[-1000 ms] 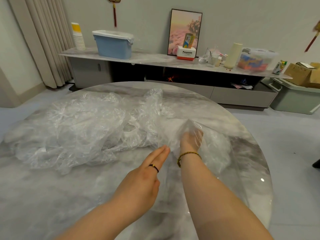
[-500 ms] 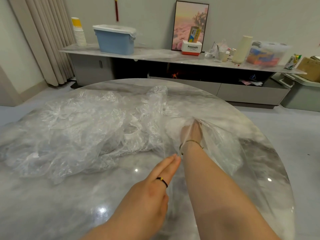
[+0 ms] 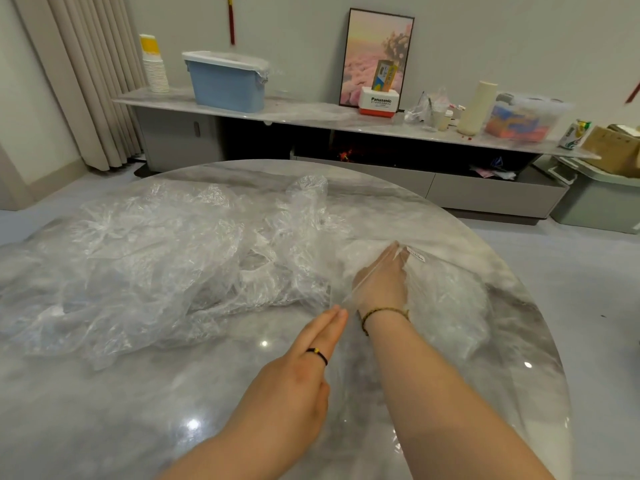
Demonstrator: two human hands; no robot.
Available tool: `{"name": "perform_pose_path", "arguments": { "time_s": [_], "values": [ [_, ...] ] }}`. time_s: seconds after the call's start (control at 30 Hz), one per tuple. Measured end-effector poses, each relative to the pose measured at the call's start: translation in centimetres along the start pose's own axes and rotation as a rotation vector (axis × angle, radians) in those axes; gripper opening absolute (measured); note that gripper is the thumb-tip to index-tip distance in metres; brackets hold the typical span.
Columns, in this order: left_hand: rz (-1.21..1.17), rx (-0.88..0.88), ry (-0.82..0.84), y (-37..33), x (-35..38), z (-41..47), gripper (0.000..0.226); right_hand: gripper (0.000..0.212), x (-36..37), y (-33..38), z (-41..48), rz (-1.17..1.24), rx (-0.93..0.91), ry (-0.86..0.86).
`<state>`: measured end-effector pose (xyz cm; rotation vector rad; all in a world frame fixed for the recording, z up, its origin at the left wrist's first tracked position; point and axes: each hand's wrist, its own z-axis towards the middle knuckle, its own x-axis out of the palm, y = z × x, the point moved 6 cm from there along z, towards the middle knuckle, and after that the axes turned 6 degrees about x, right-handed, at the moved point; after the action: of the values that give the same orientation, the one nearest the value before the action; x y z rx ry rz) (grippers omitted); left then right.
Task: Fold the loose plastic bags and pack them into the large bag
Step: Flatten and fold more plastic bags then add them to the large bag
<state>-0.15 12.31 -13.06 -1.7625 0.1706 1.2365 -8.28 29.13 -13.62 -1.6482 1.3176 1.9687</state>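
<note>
Left hand: I am holding my left hand (image 3: 294, 379) low over the table (image 3: 104, 410), palm turned inward, its fingers (image 3: 332, 320) stretched straight and pressed together, gripping nothing. The tips are pointing at the open edge of the large bag (image 3: 450, 299), just beside it; I cannot tell whether they are touching the film.

Right hand: my right hand (image 3: 381, 282) is reaching inside the large bag, showing through the clear plastic up to the wrist. The film is blurring the fingers, so I cannot tell whether they are curling round anything or lying loose.

Large bag: it is lying on the right part of the table, its mouth facing me and draping over my right hand. Crumpled whitish film is showing inside it, to the right of that hand.

Loose plastic bags: the loose plastic bags (image 3: 149, 258) are lying in a wide, wrinkled heap across the left and middle of the table, their near edge close to my left fingertips.

On me: a dark ring (image 3: 317, 353) is sitting on a left finger, and a braided bracelet (image 3: 384, 311) is circling my right wrist.

Behind: a long sideboard (image 3: 311, 112) is running along the wall, carrying a blue bin (image 3: 227, 83) and a stack of paper cups (image 3: 154, 67).
</note>
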Motion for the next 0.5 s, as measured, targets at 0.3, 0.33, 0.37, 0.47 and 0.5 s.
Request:
{"name": "perform_pose_path", "arguments": {
  "time_s": [0.3,0.33,0.37,0.47,0.5],
  "values": [
    [0.04,0.046,-0.077,-0.5,0.9,1.4,0.073,0.066,-0.5,-1.4,-3.6,-0.39,-0.307,0.041],
    [0.034,0.057,-0.084,-0.8,1.1,1.9,0.072,0.064,-0.6,-1.6,-3.9,-0.367,-0.333,0.057],
    [0.024,0.064,-0.084,-1.1,1.4,2.4,0.072,0.062,-0.7,-2.0,-4.3,-0.338,-0.362,0.06],
    [0.035,0.083,-0.049,-2.2,2.3,3.8,0.072,0.053,-1.8,-3.1,-5.1,-0.25,-0.435,0.061],
    [0.049,0.091,-0.037,-2.5,2.5,4.1,0.072,0.049,-2.2,-3.8,-5.2,-0.225,-0.442,0.066]
  ]
}}
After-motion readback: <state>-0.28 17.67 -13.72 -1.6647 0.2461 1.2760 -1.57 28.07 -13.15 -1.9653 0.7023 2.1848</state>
